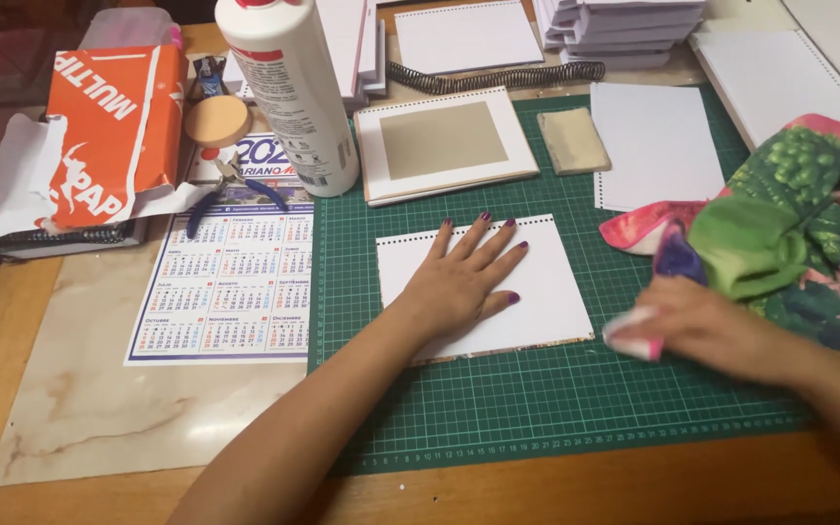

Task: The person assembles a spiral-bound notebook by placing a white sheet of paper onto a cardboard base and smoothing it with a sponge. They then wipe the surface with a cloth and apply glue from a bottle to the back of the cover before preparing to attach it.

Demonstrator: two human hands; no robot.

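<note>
My left hand [464, 277] lies flat, fingers spread, on a white punched board [546, 287] in the middle of the green cutting mat [537, 408]. My right hand [697, 326], blurred by motion, grips the edge of a colourful green and pink cloth [794, 228] just right of the board. A wad of the cloth sticks out of the fist near the board's right edge.
A tall white glue bottle [294, 92] stands at the mat's top left, beside a calendar sheet [230, 282] and blue pliers [235, 190]. Behind are a cover with a grey panel [439, 141], a sponge [573, 139], a black spiral coil [493, 76], paper stacks [624, 29] and an orange paper pack [109, 131].
</note>
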